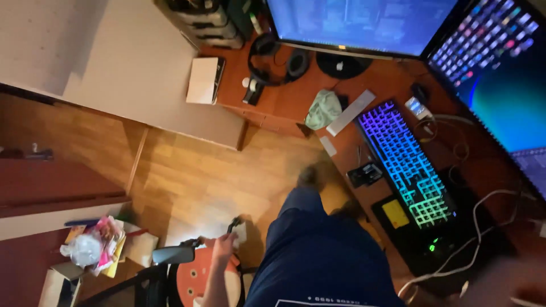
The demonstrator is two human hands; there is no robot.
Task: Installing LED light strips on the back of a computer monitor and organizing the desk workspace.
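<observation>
The left hand (pixel 224 245) sits low in the head view, beside the person's blue-clad leg (pixel 307 239). Its fingers are closed around a small white object (pixel 239 232) with a dark tip, held just above the orange chair seat (pixel 199 278). The object's kind cannot be determined. A dark armrest (pixel 173 254) lies just left of that hand.

The right hand (pixel 506 281) appears only as a blur at the lower right corner, near a white cable (pixel 478 227). Whether it is spread or closed cannot be determined.

Counter (pixel 284 96) inventory, counted:
- Two lit screens: one monitor (pixel 358 23) at top centre, one laptop screen (pixel 495 62) at right.
- One backlit keyboard (pixel 406 165), rainbow coloured, set diagonally.
- One yellow square note (pixel 395 213) just left of the keyboard's lower end.
- One black headphone set (pixel 273 57) below the monitor.
- One pale green crumpled cloth (pixel 323 109) beside a flat grey bar (pixel 351 112).
- One white rectangular box (pixel 203 81) at the left edge of the counter.

At lower left, on the wooden floor (pixel 193 176), one open cardboard box (pixel 60 284) stands below a heap of pink and yellow packages (pixel 105 241) and one clear bag (pixel 82 249).
</observation>
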